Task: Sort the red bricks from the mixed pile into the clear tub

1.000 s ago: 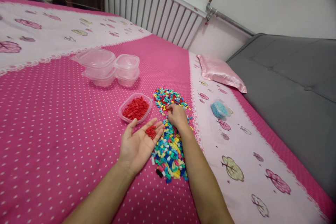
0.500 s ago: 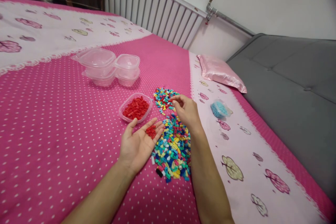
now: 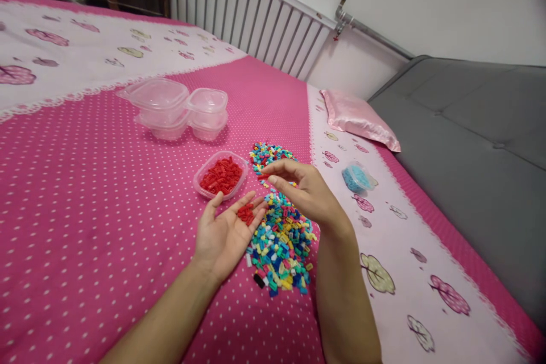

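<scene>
My left hand point(image 3: 224, 236) lies palm up with its fingers stretched out, bearing a small heap of red toy bricks point(image 3: 245, 214) on the fingers. Above it, my right hand point(image 3: 302, 190) pinches a red toy brick point(image 3: 263, 177) between thumb and forefinger. Beneath and beside the hands spreads a pile of mixed-colour toy bricks point(image 3: 281, 247). A second, smaller pile point(image 3: 268, 153) lies beyond, partly hidden by my right hand. Just past my left fingertips stands a clear plastic tub point(image 3: 198, 186) filled with red bricks point(image 3: 222, 175).
Stacked clear plastic containers point(image 3: 162, 108) stand at the back left on the pink dotted bedspread point(image 3: 85, 199). To the right is a clear tub of light blue pieces point(image 3: 357, 178). A pink pillow point(image 3: 358, 119) rests by the grey headboard point(image 3: 469, 125); a radiator point(image 3: 247, 14) lines the wall.
My right hand has moved from the far pile back left towards my left hand, with a red toy brick in its pinch. The left hand stays where it was.
</scene>
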Action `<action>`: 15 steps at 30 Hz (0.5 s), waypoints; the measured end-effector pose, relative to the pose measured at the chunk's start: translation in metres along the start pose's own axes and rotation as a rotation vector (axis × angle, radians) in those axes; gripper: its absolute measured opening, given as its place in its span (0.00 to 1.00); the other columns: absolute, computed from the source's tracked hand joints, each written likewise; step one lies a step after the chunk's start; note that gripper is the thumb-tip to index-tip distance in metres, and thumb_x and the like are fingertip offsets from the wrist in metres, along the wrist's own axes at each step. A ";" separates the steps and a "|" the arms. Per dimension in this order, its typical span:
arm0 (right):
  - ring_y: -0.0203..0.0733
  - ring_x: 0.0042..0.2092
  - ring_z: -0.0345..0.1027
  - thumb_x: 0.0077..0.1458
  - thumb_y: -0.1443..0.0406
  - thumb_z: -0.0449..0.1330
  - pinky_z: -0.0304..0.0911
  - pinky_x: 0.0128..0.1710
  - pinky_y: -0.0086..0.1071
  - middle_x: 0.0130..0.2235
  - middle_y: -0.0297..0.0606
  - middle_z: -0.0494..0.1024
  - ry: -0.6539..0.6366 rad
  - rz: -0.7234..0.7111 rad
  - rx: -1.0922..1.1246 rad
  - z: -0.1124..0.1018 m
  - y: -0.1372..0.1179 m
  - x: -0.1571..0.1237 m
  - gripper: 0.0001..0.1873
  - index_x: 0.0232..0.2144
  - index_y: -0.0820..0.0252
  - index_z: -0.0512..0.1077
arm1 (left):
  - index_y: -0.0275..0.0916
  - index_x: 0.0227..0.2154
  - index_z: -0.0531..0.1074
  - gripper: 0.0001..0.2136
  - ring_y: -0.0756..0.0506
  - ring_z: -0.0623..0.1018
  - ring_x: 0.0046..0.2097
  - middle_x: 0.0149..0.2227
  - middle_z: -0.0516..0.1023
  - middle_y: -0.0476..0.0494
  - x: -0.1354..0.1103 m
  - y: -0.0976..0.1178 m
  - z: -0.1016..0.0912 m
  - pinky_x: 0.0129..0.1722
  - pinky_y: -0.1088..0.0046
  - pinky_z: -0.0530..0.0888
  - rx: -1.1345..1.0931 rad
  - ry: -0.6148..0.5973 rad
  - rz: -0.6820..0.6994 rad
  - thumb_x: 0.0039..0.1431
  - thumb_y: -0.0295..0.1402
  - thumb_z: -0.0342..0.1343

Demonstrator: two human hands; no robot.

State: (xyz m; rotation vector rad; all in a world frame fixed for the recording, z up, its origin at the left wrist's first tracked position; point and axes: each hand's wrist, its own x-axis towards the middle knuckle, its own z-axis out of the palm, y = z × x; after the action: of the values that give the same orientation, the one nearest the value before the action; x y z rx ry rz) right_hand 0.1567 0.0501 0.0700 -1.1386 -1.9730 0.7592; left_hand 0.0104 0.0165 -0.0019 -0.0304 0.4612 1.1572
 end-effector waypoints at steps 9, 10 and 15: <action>0.38 0.38 0.73 0.55 0.68 0.54 0.66 0.42 0.34 0.37 0.37 0.80 0.200 0.121 -0.202 0.002 0.023 0.006 0.10 0.37 0.59 0.75 | 0.19 0.56 0.58 0.29 0.38 0.79 0.44 0.42 0.75 0.25 0.000 0.000 -0.001 0.46 0.65 0.77 0.000 0.006 -0.003 0.61 0.40 0.45; 0.39 0.39 0.73 0.55 0.69 0.54 0.66 0.42 0.35 0.38 0.38 0.80 0.229 0.139 -0.251 0.002 0.029 0.008 0.11 0.37 0.59 0.75 | 0.19 0.56 0.59 0.29 0.38 0.79 0.44 0.42 0.75 0.25 0.001 0.000 -0.001 0.45 0.66 0.77 0.000 0.003 -0.003 0.61 0.40 0.45; 0.44 0.46 0.72 0.56 0.71 0.51 0.62 0.51 0.38 0.44 0.45 0.79 0.240 0.246 -0.508 0.009 0.066 0.018 0.15 0.42 0.64 0.74 | 0.19 0.56 0.59 0.28 0.39 0.79 0.43 0.41 0.76 0.25 0.001 0.000 -0.003 0.45 0.65 0.77 -0.010 0.007 -0.005 0.60 0.40 0.46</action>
State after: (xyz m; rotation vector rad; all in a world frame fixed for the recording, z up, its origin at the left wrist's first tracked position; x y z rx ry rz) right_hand 0.1740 0.0936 0.0192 -1.7064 -1.8891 0.2169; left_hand 0.0098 0.0166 -0.0046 -0.0439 0.4610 1.1552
